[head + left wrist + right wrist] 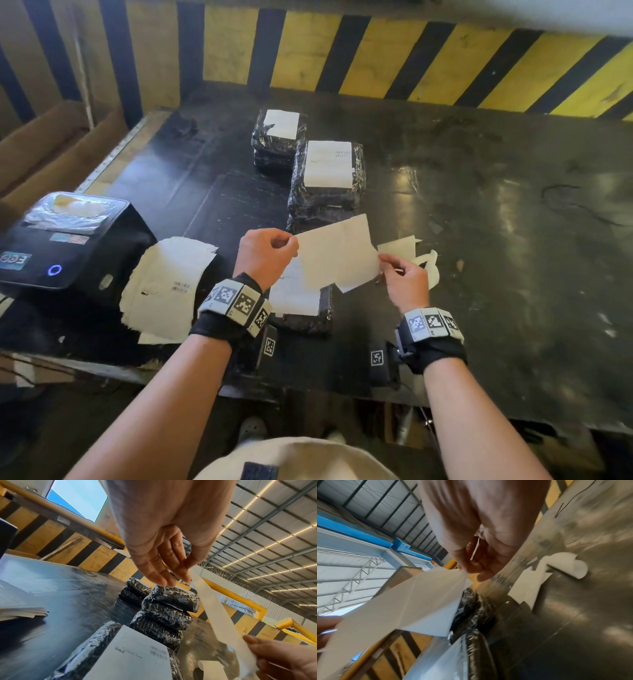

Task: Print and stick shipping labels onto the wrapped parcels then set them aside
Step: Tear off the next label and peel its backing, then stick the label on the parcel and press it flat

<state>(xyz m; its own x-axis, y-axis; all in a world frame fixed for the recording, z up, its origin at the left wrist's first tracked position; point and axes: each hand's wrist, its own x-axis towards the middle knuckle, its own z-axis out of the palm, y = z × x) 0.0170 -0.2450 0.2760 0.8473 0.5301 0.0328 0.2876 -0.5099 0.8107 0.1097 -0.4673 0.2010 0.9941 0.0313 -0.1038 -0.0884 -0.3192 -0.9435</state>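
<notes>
Both hands hold a white label sheet (337, 253) in the air over the table. My left hand (265, 251) pinches its left edge and my right hand (402, 274) pinches its right corner. In the right wrist view the label sheet (399, 607) shows two layers parted near my right hand (476, 563). In the left wrist view my left hand (164, 563) pinches the label sheet (217, 612) edge-on. Under it lies a black wrapped parcel (305, 318) bearing a printed label (137, 655). Two stacks of labelled parcels (325, 181) stand behind. A black label printer (65, 240) sits at the left.
A pile of printed labels (164, 284) lies beside the printer. Curled white backing scraps (421, 257) lie to the right of my right hand. A yellow and black striped barrier (411, 61) runs behind the dark table (513, 240). Cardboard boxes (44, 144) stand at the far left.
</notes>
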